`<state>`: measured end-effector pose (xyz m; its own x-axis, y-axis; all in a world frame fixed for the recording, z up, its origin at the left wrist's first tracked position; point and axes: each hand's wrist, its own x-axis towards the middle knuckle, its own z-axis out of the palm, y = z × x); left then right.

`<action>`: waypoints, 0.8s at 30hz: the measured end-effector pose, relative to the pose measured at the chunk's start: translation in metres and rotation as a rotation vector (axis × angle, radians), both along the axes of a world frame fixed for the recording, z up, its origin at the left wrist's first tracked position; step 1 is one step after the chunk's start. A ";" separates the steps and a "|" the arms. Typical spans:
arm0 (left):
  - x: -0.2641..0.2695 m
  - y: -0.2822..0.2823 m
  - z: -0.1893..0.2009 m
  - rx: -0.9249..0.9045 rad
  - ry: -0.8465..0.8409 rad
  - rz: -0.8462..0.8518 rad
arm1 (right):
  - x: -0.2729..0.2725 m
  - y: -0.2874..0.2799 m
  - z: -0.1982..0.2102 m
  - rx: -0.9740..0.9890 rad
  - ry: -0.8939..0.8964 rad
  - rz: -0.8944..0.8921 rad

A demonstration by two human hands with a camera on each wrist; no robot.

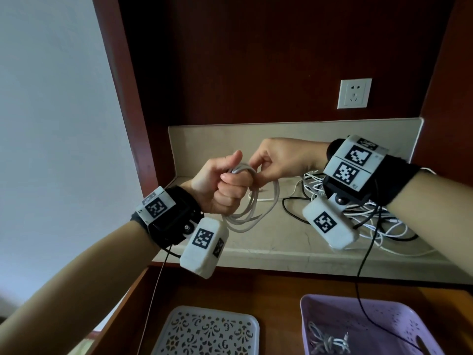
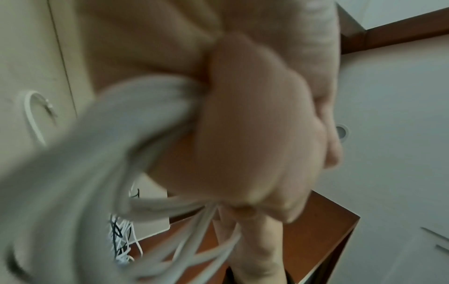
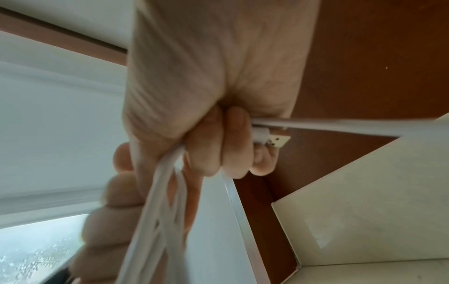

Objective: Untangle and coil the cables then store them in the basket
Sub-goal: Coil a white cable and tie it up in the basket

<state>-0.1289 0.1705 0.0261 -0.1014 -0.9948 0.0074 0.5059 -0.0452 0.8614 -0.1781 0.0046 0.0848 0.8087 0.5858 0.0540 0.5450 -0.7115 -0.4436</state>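
In the head view my left hand [image 1: 225,187] is a fist gripping a coil of white cable [image 1: 252,211] held above the stone counter [image 1: 256,249]; its loops hang down to the right of the fist. My right hand [image 1: 258,166] pinches the cable at the top of the coil. The right wrist view shows my right hand [image 3: 218,151] curled round the strand and its white USB plug [image 3: 277,140]. The coil [image 2: 80,163] is blurred under my left hand [image 2: 255,134]. A tangle of white and black cables [image 1: 363,221] lies on the counter. The purple basket [image 1: 332,298] holds one bundled cable [image 1: 327,342].
A white perforated tray [image 1: 204,331] sits left of the basket on the wooden surface. A black cable [image 1: 363,272] trails from the tangle over the counter edge into the basket. A wall socket [image 1: 354,93] is on the dark wood back panel.
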 end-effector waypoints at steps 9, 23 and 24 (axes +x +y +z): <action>0.007 -0.009 0.007 0.105 -0.516 1.065 | 0.026 -0.002 -0.022 -0.018 -0.225 -0.192; 0.013 -0.006 0.000 0.439 -0.686 0.635 | 0.029 -0.007 -0.018 0.062 -0.295 -0.101; 0.012 -0.008 0.000 0.417 -0.654 0.613 | 0.030 -0.007 -0.019 0.085 -0.301 -0.106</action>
<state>-0.1169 0.1620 0.0265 0.5729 -0.7869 -0.2294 -0.0267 -0.2976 0.9543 -0.1479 -0.0028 0.0661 0.8052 0.4825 0.3448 0.5856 -0.7386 -0.3340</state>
